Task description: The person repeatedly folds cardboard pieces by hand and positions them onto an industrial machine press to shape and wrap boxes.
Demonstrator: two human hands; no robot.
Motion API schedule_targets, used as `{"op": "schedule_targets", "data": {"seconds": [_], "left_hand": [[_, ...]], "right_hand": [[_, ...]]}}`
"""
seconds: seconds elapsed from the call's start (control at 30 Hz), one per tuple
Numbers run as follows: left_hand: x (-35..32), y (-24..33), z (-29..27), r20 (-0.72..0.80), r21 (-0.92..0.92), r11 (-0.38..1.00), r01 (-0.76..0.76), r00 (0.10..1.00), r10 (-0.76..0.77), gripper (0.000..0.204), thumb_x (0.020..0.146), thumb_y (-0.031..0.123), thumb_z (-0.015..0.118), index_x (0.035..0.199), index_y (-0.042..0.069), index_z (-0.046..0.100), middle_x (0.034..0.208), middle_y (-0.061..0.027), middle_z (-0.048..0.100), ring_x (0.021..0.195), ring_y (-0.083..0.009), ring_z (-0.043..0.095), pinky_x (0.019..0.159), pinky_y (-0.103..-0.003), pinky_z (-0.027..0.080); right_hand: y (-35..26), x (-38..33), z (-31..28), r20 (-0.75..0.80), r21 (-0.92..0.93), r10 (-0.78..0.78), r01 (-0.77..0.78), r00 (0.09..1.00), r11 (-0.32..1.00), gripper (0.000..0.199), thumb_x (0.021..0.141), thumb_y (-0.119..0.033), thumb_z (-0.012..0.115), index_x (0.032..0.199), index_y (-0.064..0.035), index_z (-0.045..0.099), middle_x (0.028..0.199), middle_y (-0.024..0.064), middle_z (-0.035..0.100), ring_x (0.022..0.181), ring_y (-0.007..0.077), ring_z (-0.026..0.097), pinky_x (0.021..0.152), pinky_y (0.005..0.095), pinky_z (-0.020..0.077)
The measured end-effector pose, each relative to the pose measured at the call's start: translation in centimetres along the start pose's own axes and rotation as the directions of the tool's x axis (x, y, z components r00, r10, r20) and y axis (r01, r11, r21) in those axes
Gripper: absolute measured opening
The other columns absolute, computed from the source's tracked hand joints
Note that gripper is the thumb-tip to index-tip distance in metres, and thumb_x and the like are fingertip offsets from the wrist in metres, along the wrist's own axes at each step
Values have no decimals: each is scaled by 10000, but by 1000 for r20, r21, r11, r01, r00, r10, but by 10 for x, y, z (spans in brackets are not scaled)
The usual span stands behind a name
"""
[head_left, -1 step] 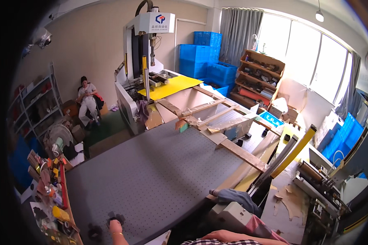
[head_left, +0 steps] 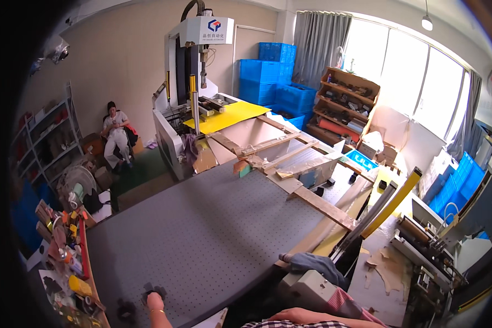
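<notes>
My left hand [head_left: 155, 300] is low in the view, over the near left part of a large grey perforated table [head_left: 202, 235]. Its fingers are closed on a small dark irregular piece [head_left: 153, 288], which sticks out beyond them. The fingertips themselves are hidden. Just left of the hand, a second dark piece [head_left: 127, 309] lies on the table. Along the lower edge stretches my bare right arm [head_left: 311, 315], beside checkered clothing; its hand does not show.
Tools and bottles crowd a side shelf [head_left: 71, 257] at left. Wooden strips [head_left: 322, 205] cross the table's far end. A grey machine box [head_left: 309, 290] with a blue-grey cloth [head_left: 320, 265] stands near right. A person [head_left: 116, 134] sits beyond the table, at far left.
</notes>
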State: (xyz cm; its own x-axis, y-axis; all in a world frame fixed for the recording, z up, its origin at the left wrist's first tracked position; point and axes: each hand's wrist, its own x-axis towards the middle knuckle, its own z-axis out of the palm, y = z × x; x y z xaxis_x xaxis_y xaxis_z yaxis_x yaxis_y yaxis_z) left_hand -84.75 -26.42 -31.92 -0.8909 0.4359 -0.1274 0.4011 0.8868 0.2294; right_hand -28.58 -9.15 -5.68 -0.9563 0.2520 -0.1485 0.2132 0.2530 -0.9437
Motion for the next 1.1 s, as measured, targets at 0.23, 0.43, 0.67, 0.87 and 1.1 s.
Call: {"op": "schedule_targets", "data": {"seconds": [0.23,0.43,0.67,0.87,1.1], "left_hand": [[-9,84,24,-96,166,972,-165,978,183,125,853,131,607,935,71,680,1092,-179,645,954,-343,659,815,-423,550],[-9,35,10,-22,360,933,9,1000,-1,328,957,182,551,1220,2,626,1352,-190,550,1229,-307,554,1013,-390,466],[-68,217,-23,232,-689,693,-212,842,488,274,870,189,676,687,-13,646,565,-48,586,486,-111,567,443,-270,484],[-321,456,-151,-3,-719,-142,-680,-202,979,144,817,181,770,849,49,724,780,-64,675,693,-163,630,641,-279,500],[-534,563,-176,-174,-674,-574,-465,-656,735,200,784,217,792,873,56,714,847,-83,656,759,-237,634,682,-331,507]], "right_hand": [[10,-41,6,-70,-30,-6,4,998,1000,387,937,-213,573,1274,-22,563,1172,171,643,1083,328,618,948,387,484],[42,-78,20,-84,-50,48,-53,995,997,383,939,-225,576,1265,-23,570,1168,172,644,1071,332,622,941,391,488],[37,-106,9,-160,-325,-7,-46,987,945,352,955,-274,579,1215,-38,602,1112,167,663,999,338,642,892,402,513],[1,-168,-53,-822,-416,-297,-157,485,896,370,880,-176,648,1240,-102,606,1120,166,659,1046,339,614,896,425,489],[28,-328,-28,-901,-219,-101,-241,421,946,382,912,-241,660,1271,-123,598,1143,130,653,1077,306,594,932,393,467]]}}
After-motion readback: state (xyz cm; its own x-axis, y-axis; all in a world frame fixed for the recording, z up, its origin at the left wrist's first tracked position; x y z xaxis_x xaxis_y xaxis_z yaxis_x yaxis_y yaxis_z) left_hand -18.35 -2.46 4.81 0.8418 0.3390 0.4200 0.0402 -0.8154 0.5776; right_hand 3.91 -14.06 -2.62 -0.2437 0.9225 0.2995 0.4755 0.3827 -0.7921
